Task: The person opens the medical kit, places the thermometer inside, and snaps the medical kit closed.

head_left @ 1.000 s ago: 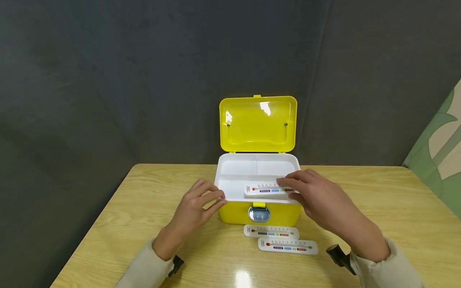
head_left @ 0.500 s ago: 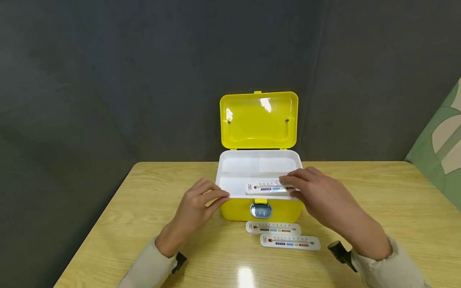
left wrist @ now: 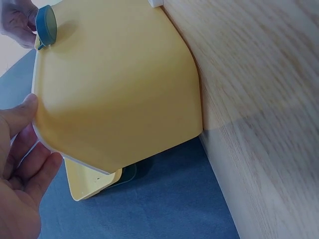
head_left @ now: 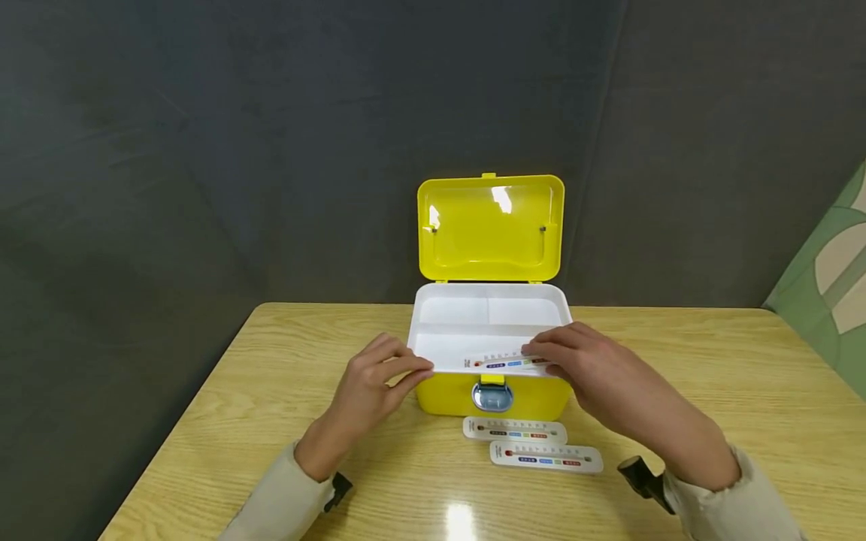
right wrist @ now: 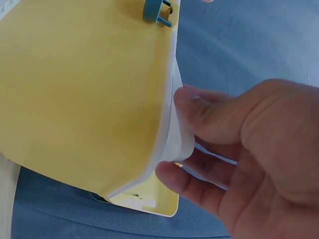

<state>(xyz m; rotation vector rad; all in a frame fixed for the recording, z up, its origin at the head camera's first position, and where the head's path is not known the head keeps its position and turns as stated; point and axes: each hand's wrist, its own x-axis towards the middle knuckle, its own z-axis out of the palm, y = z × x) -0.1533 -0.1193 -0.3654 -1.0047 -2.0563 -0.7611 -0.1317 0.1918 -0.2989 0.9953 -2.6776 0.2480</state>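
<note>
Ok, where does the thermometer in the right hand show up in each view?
Head: the thermometer is right of and below centre, behind the open box's front rim, held by the right hand.
Left wrist: not visible.
Right wrist: its white end shows just right of and below centre.
Shared landmark: the box's front clasp.

On the L wrist cam I had the L hand (left wrist: 20,194) at lower left, thumb & fingertips touching the white rim (left wrist: 84,165) of the yellow box (left wrist: 119,84), w/ its blue-green latch (left wrist: 47,26) nr top left, just beside part of the R hand (left wrist: 16,22). I saw the yellow lid (left wrist: 84,180) poking out below, blue-grey backdrop (left wrist: 164,209) behind, wood-grain table (left wrist: 259,99) on the right & a small white bit (left wrist: 156,2), cut off at the top edge, too little to ID.
</note>
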